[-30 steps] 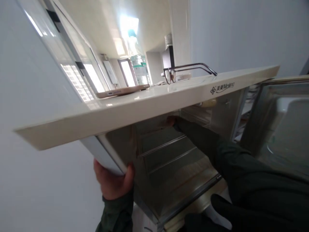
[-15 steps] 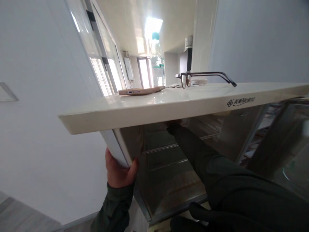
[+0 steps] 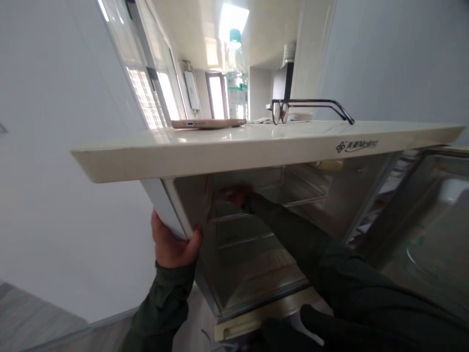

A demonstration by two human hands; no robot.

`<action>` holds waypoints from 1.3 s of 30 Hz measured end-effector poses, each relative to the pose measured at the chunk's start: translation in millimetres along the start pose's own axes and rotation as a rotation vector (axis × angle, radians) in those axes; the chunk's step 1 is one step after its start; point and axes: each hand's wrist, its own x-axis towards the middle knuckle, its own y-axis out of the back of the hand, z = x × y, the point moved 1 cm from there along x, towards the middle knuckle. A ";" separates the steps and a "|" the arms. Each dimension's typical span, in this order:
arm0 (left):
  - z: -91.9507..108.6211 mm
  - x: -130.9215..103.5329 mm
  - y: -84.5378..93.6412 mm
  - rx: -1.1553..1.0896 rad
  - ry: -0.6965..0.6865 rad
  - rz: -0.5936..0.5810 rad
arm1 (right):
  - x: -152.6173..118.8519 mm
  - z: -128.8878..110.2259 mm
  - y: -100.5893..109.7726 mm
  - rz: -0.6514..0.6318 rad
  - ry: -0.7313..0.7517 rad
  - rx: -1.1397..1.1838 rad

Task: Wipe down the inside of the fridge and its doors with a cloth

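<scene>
Fridge (image 3: 256, 156) open, both hands busy at the top compartment.
Left hand (image 3: 172, 244) fingers wrapped on cabinet side edge; right hand (image 3: 230, 195) deep inside near back wall, blurred, grip can't tell. Risk: jolting cabinet slides phone (image 3: 208, 123), glasses (image 3: 311, 108), bottle (image 3: 236, 78) off top.

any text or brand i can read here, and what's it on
Logo and brand lettering on the front edge of the cream glossy fridge top: too blurred to read for certain.
Green and white label on the clear plastic bottle with a green cap: too small and washed out to read.
No other text shows.
</scene>
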 end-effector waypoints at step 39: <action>19.9 -0.7 -6.9 0.037 0.083 0.085 | -43.6 24.9 -165.8 0.404 -0.054 0.510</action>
